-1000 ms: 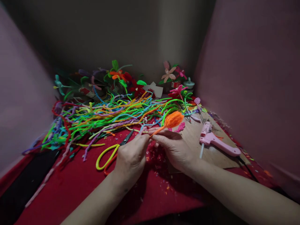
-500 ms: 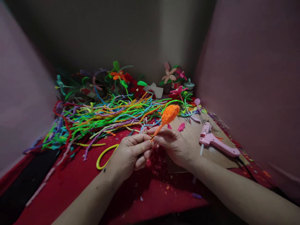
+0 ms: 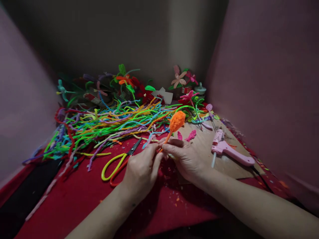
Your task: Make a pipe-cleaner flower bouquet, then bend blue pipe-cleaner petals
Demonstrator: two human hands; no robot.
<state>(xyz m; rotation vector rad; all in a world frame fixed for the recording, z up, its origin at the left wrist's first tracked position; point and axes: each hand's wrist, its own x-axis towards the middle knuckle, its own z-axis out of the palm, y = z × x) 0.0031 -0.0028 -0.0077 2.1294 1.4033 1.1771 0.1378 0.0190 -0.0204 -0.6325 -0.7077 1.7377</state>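
An orange pipe-cleaner petal [image 3: 177, 121], rounded at the top with a narrow stem, stands tilted above my fingers. My left hand [image 3: 142, 167] is closed on the lower end of its stem. My right hand [image 3: 185, 156] pinches the same stem a little higher, thumb against fingers. The very tip of the stem is hidden by the fingers. Scissors [image 3: 117, 166] with yellow and red handles lie beside my left hand, partly covered by it. Pink petal pieces [image 3: 190, 135] rest on the board just beyond my right hand.
A pink glue gun [image 3: 225, 150] lies on a brown board [image 3: 239, 169] at right, its cord trailing away. A heap of coloured pipe cleaners [image 3: 119, 119] covers the back left. Finished flowers [image 3: 179, 79] stand behind. A black strip [image 3: 32, 189] is on the red cloth [image 3: 139, 215].
My left hand has rolled over, its back now more upward, uncovering more of the scissors. The orange petal has turned and shifted slightly left, looking narrower.
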